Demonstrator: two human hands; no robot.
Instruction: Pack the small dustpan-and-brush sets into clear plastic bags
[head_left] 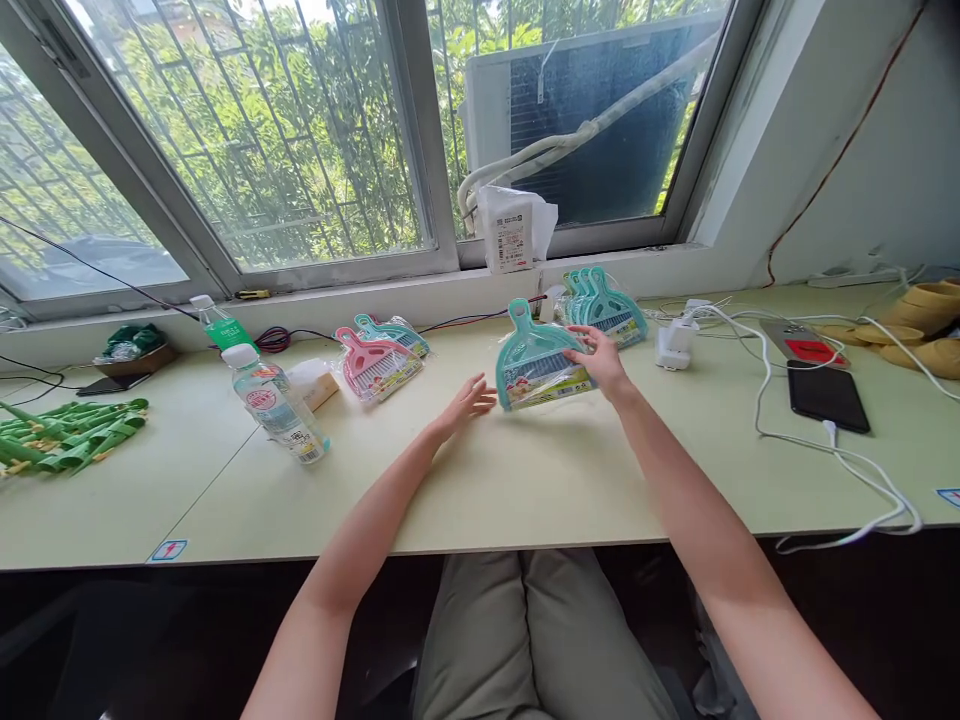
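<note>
My right hand [598, 362] grips the right edge of a teal dustpan-and-brush set [536, 350] wrapped in clear plastic. The set is tilted up, handle away from me, above the middle of the table. My left hand [469, 402] is by its lower left corner, fingers stretched out and holding nothing; I cannot tell if they touch the wrapping. Behind my right hand, several more teal dustpan sets [604, 300] stand bunched near the sill. To the left lie a pink dustpan set [375, 365] and a teal one [397, 335] partly behind it, both wrapped.
Two plastic bottles, one clear [274, 405] and one with a green label [223, 325], stand left. Green strips [82, 435] lie far left. A white charger [676, 343], cables, a black phone [827, 396] and yellow-brown shoes [926, 320] are at right. A white packet [512, 232] sits on the sill.
</note>
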